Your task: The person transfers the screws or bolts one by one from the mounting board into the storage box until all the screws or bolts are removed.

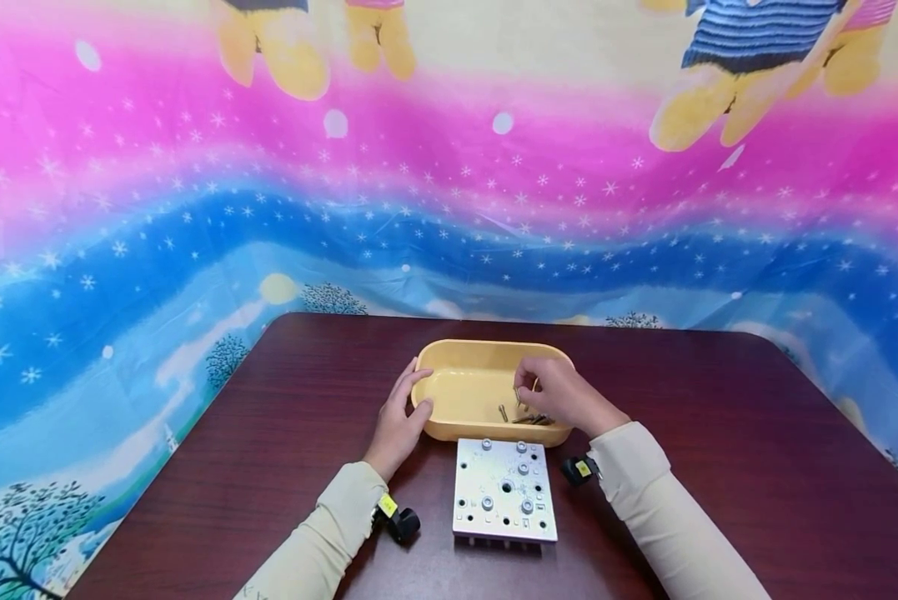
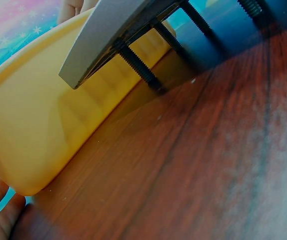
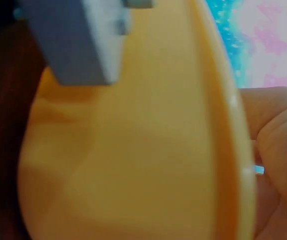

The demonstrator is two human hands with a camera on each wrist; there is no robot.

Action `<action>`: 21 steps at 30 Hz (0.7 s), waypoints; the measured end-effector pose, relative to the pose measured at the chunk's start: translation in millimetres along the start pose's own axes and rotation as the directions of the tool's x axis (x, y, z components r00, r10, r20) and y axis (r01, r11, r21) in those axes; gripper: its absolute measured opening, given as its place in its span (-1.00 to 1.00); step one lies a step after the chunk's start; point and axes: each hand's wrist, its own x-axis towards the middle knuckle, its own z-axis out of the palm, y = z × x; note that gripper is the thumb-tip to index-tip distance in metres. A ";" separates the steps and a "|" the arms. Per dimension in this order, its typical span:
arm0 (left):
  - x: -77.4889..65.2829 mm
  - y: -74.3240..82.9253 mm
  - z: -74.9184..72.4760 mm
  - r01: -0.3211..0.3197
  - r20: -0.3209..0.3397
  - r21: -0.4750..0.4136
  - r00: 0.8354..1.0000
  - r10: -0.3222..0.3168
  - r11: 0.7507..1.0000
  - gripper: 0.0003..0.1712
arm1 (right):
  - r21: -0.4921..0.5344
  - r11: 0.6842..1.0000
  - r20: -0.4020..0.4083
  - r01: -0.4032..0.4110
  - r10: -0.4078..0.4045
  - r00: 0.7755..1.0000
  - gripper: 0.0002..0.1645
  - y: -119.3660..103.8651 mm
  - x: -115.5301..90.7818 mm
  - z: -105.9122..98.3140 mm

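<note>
A yellow plastic tray [image 1: 456,348] stands on the table, with several small bolts [image 1: 533,419] lying in its right front corner. My left hand [image 1: 398,429] grips the tray's rounded left end, thumb and index finger at the rim. Inside the right end of the tray, my right hand [image 1: 557,392] pinches a bolt [image 1: 519,397] between thumb and fingertips. Right in front of the tray is a silver metal plate [image 1: 494,475] with holes and several socket-head bolts set into it. Threaded shanks [image 2: 138,65] stick out below the plate in the left wrist view.
The dark red wooden table [image 1: 328,358] reaches to a patterned cloth backdrop [image 1: 433,183] behind and at the sides. Black wrist cameras [image 1: 402,525] hang beside both sleeves, close to the plate's left and right sides.
</note>
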 end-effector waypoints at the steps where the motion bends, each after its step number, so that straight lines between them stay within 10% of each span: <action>1: 0.0 -0.3 0.1 -0.004 -0.001 0.004 1.000 0.004 1.000 -0.49 | 0.004 1.000 0.005 -0.002 0.002 1.000 -0.86 0.9 0.1 1.3; 21: 0.5 -2.7 0.3 0.010 0.004 -0.006 1.000 -0.010 1.000 -0.49 | -0.023 0.995 0.011 -0.100 0.100 0.995 -0.88 10.7 1.6 16.9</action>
